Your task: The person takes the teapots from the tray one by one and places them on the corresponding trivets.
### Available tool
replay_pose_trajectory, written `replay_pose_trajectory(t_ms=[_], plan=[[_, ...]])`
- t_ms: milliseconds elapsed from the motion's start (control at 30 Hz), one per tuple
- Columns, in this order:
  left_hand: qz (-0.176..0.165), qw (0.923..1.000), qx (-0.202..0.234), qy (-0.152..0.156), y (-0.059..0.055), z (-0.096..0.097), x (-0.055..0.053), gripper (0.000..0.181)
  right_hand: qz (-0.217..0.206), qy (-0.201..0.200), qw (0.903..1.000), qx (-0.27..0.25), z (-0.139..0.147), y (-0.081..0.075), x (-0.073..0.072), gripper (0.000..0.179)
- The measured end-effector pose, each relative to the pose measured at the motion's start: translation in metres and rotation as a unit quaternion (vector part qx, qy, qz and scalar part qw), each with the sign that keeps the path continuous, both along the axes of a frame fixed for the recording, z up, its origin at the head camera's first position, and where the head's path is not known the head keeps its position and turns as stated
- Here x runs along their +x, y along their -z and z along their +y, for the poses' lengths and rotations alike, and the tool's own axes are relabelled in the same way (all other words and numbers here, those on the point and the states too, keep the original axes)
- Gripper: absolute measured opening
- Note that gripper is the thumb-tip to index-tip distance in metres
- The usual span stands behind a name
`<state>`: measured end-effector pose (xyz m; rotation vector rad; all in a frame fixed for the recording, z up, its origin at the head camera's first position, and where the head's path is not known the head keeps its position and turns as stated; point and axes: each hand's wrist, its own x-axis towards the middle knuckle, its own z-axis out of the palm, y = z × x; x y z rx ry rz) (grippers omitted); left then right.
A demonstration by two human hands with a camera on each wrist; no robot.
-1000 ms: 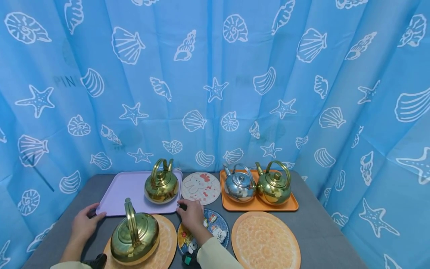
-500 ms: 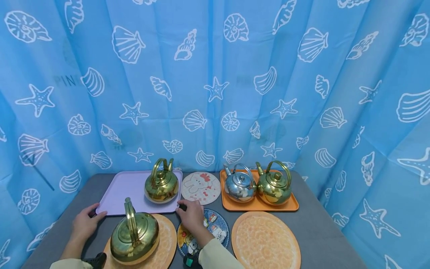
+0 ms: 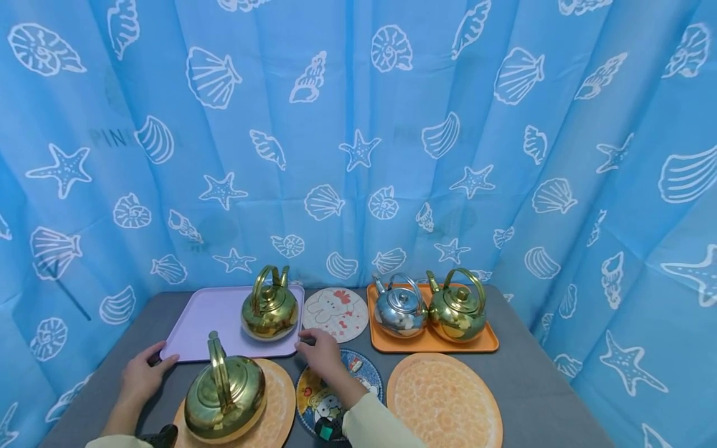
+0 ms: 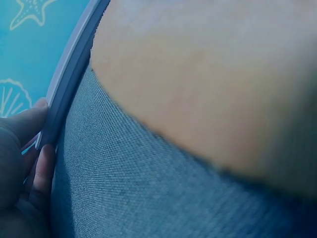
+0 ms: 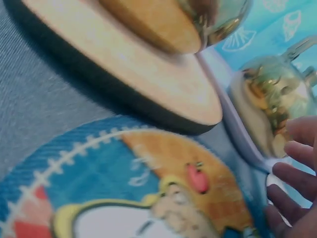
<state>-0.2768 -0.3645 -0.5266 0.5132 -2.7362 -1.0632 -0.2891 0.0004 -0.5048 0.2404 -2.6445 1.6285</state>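
A light purple tray (image 3: 210, 311) lies at the back left, a gold kettle (image 3: 270, 310) standing on its right part. My left hand (image 3: 141, 375) pinches the tray's front left corner; in the left wrist view its thumb (image 4: 32, 118) lies over the rim and a finger below it. By the front right corner is my right hand (image 3: 323, 357), its fingers (image 5: 297, 178) fairly straight and spread in the right wrist view, with nothing held. Between my forearms a larger-looking gold kettle (image 3: 224, 395) stands on an orange-patterned round mat (image 3: 278, 398).
An orange tray (image 3: 386, 343) at the back right bears a silver kettle (image 3: 400, 311) and a gold kettle (image 3: 458, 312). Between the trays lies a rabbit-print round mat (image 3: 336, 314). A blue cartoon mat (image 3: 366, 373) is under my right forearm, and another orange-patterned mat (image 3: 445, 398) lies right of it.
My right hand has loosened at the tray's front right corner and shifted slightly right. My left hand and the kettles stay in place.
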Motion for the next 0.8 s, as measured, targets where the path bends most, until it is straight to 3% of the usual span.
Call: replay_pose_trajectory(t_ms=[200,400,667,800], plan=[[-0.002,1.0000,0.002,-0.006,0.004,-0.002,-0.002,0.069,0.002,-0.046,0.9989,-0.008,0.000,-0.019,-0.002,0.027],[-0.010,0.9999,0.006,-0.009,0.005,-0.002,-0.003,0.070,0.014,-0.060,0.9981,-0.003,-0.006,-0.044,-0.006,0.027],[-0.007,0.9999,0.009,-0.006,0.005,-0.002,-0.003,0.070,0.003,-0.075,0.9963,-0.042,-0.017,-0.070,-0.008,0.034],[-0.011,0.9998,0.015,-0.009,0.005,-0.002,-0.003,0.071,-0.003,-0.080,0.9927,-0.090,-0.023,-0.075,-0.009,0.041]])
